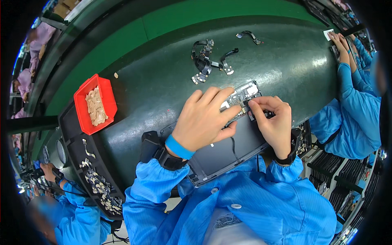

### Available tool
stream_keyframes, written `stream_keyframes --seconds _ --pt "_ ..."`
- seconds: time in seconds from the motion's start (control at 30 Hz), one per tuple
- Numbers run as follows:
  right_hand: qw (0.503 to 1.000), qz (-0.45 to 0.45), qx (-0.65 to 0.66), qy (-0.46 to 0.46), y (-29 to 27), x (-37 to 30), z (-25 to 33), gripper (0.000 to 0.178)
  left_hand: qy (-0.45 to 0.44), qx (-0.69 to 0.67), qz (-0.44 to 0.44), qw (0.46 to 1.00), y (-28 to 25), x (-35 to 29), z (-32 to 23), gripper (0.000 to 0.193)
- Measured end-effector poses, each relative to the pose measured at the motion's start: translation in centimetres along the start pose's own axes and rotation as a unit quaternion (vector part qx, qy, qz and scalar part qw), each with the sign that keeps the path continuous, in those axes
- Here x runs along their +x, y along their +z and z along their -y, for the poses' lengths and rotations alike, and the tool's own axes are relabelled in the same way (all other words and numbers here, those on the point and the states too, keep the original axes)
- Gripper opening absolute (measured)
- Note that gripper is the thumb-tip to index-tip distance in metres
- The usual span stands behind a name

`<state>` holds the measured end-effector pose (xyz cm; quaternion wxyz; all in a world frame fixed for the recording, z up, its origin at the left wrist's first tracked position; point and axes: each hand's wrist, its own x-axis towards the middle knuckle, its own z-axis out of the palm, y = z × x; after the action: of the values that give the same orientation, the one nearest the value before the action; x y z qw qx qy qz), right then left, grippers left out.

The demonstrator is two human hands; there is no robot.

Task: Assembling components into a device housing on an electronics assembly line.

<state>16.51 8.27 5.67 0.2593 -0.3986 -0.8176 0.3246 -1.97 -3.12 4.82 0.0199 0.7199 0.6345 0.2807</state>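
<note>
A thin grey device housing, tablet- or laptop-like (216, 159), lies open and tilted on the work surface before me, a circuit board (250, 89) along its far side. My left hand (204, 118) rests over the housing with its fingers spread, fingertips on or just above the board. Thumb and forefinger of my right hand (274, 122) pinch a small black part (246, 103) at the board; its exact kind is partly hidden by the fingers. Beyond the device lie several black flex cables with small connector boards (203, 63), and one more flex cable (249, 37) farther right.
At left stands a red bin (107, 96) with beige pieces. Below it, a black tray (71, 147) holds many small parts. Co-workers in blue sit at right (355, 122) and lower left (77, 220). Racks of flat dark panels (343, 183) stand at lower right.
</note>
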Motion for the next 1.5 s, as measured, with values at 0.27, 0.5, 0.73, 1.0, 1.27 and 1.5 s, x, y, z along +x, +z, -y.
stream_keyframes --seconds 0.27,0.5,0.73,1.0,1.27,1.5 --pt "1.0 0.03 0.006 0.005 0.32 0.03 0.54 0.008 0.004 -0.01 -0.014 1.0 -0.08 -0.52 0.18 0.03" --pt "1.0 0.027 -0.006 -0.006 0.36 0.05 0.56 0.008 -0.001 -0.025 -0.013 1.0 -0.16 -0.52 0.15 0.031" --pt "0.999 0.034 -0.004 0.005 0.35 -0.04 0.15 0.009 -0.003 -0.03 -0.016 0.999 -0.03 -0.53 0.11 0.03" --pt "0.999 0.05 0.01 -0.006 0.15 0.24 0.15 0.007 0.001 -0.026 -0.015 1.0 0.03 -0.61 0.17 0.031" --pt "0.998 0.065 -0.001 -0.018 0.03 0.49 0.56 0.006 0.002 -0.028 -0.024 0.999 0.06 -0.56 0.22 0.03" --pt "0.997 0.07 -0.002 -0.029 0.17 0.4 0.26 0.007 0.001 -0.023 -0.018 1.0 0.09 -0.6 0.14 0.03"
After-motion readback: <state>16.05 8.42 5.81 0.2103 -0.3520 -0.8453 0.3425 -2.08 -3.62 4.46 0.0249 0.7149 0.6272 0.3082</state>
